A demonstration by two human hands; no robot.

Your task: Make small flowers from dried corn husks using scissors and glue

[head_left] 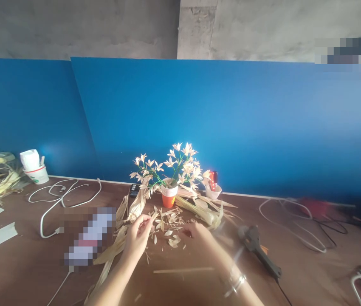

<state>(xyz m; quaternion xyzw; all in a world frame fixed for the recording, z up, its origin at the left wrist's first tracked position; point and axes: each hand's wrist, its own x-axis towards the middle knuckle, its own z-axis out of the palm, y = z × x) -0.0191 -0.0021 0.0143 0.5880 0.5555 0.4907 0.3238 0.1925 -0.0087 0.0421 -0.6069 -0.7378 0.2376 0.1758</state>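
My left hand (138,234) is raised over the brown table (295,272), its fingers curled and pinched on a small pale husk petal near a long dry corn husk (126,221). My right hand (196,231) reaches forward, smeared by motion, down at a heap of small cut husk petals (167,225). Behind the heap an orange and white paper cup (168,195) holds a sprig of handmade husk flowers (174,163) on green stems.
A black glue gun (257,246) lies right of my right arm, with cables (295,225) beyond. White cords (62,195) and a white cup (37,170) sit at the left. More husks (202,208) lie by a small bowl (212,189). A blue panel (231,127) backs the table.
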